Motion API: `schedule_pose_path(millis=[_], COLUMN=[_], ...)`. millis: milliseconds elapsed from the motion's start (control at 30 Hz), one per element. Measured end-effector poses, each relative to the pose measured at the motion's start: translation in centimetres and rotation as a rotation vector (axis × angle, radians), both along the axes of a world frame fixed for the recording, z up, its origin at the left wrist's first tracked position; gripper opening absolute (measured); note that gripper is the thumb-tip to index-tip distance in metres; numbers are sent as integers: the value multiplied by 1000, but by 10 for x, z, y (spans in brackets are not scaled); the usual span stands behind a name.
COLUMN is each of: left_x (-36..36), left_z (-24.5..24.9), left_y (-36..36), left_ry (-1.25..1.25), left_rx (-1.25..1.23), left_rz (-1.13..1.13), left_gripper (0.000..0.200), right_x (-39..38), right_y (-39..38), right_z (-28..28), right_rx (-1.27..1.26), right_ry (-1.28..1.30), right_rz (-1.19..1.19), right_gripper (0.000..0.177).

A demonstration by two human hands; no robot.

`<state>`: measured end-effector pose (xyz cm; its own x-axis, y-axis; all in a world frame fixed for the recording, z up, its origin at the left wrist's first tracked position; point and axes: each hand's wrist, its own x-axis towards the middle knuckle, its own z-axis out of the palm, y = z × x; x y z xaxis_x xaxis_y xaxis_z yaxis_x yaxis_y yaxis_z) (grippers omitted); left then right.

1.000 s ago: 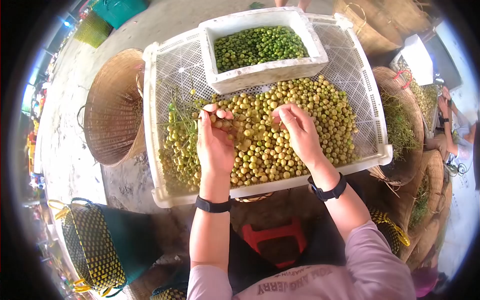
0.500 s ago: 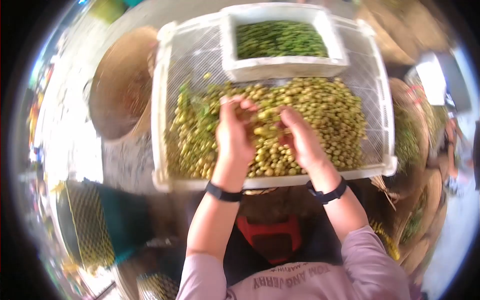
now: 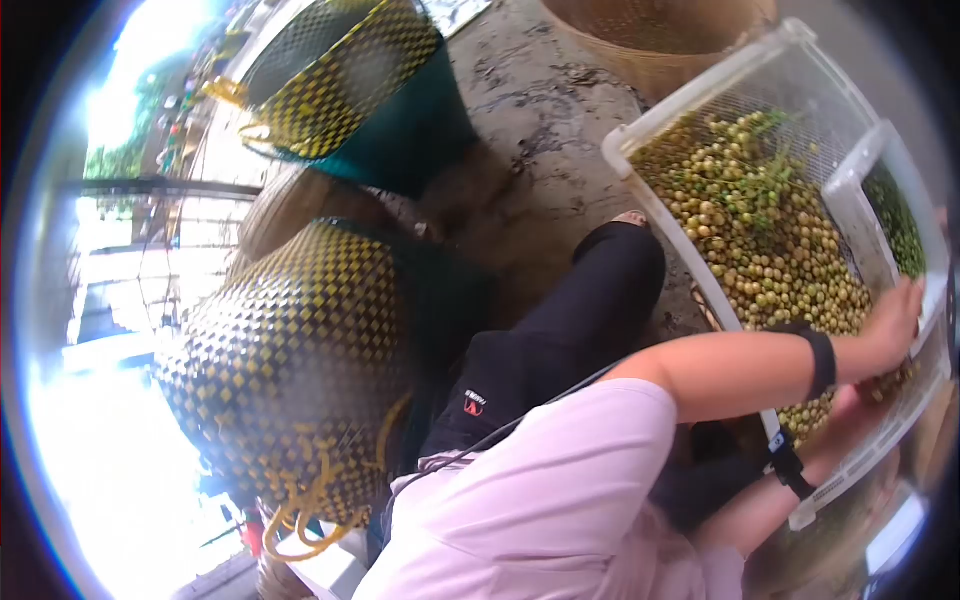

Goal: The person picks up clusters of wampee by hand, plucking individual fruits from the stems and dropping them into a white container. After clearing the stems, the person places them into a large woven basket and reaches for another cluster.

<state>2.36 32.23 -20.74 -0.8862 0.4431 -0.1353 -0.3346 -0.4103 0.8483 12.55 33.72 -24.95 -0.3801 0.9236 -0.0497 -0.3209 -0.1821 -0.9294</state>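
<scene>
Small round yellow-green fruits (image 3: 775,255) with leafy sprigs among them fill much of a white mesh tray (image 3: 690,255) at the right of the view. A white box (image 3: 860,225) holding small green produce (image 3: 893,215) stands inside the tray. My left hand (image 3: 890,325) is at the tray's right part, close to the box's near end, its fingers stretched out and partly seen. Just below it my right hand (image 3: 865,400) reaches low over some fruits; its fingers are mostly hidden behind my left hand. Both wrists wear black bands.
At the left stands a large yellow-and-black checkered woven basket (image 3: 310,350) with yellow rope handles. Behind it are a similar green-sided basket (image 3: 400,125) and, at the top, a tan round basket (image 3: 660,50). My bent leg (image 3: 560,310) lies between the baskets and the tray.
The view has swung left, bringing the checkered baskets closer in and shifting the tray to the right edge. My hands have moved from above the fruits' middle to the tray's right part.
</scene>
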Motion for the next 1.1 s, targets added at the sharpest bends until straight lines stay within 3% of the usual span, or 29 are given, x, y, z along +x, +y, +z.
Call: schedule_pose_path(millis=[33, 100, 133, 167, 233, 367, 433, 467, 500, 533, 567, 600, 633, 667, 700, 733, 767, 800, 833, 900, 1100], left_x=[4, 16, 15, 15, 21, 21, 16, 14, 10, 11, 0, 0, -4, -14, -23, -27, -30, -33, -35, -44, -68], left_z=[9, 22, 32, 41, 46, 46, 33, 29, 20, 8, 4, -13, -32, -75, -47, -67, -69, -76, -64, -70, -64], left_y=[6, 27, 23, 20, 32, 44, 34, 21, 16, 12, -14, -17, -27, -16, -53, -60, -72, -80, -91, -97, -105], left_ry=[-19, -9, 16, 40, 45, 24, -21, -121, -125, -158, -146, -119, 102, 679, 171, 146, -150, 49, -109, -127, -95], left_rx=[9, -32, -41, -49, -47, -95, -18, 55, -24, -14, -28, -105, -181, -519, -342, -362, -158, -328, -265, -257, -244], left_rz=[-53, 15, -45, -107, -49, 44, -162, -170, -165, -87, -194, -184, -222, -269, -398, -439, -433, -349, -359, -355, -379], left_gripper=[43, 40, 40, 40, 40, 37, 38, 38, 42, 46, 46, 39, 37, 37, 34, 31, 31, 34, 31, 28, 25], right_x=[-8, 14, 4, 30, 46, 49, 74, 50, 71, 18, 42, 27, 8, 6, 7, -10, -8, -15, -25, -33, -37], right_y=[-8, 21, 0, 13, 76, 88, 150, 85, 122, 14, 56, 17, -10, -7, -4, -34, -29, -35, -43, -47, -47], right_z=[17, 19, 40, 45, 6, -2, -42, -19, -57, 16, -30, -9, 6, -13, -25, 0, -11, -3, 3, 4, -13], right_rx=[-89, 543, 366, 195, 878, 949, 577, 572, 470, 61, -58, -43, -92, -27, -3, 48, 275, 240, 203, -23, -258], right_ry=[42, -297, -156, 485, -551, -727, -149, -239, -138, -153, -174, -266, -397, -446, -315, -328, -442, -408, -366, -294, -29], right_rz=[-108, 109, 105, 821, 130, -32, 386, 196, 235, -33, 61, 83, 47, -2, 52, 74, 110, 137, 173, 266, 410], right_gripper=[54, 54, 55, 54, 47, 36, 39, 47, 54, 55, 56, 56, 55, 54, 45, 43, 39, 31, 25, 16, 11])
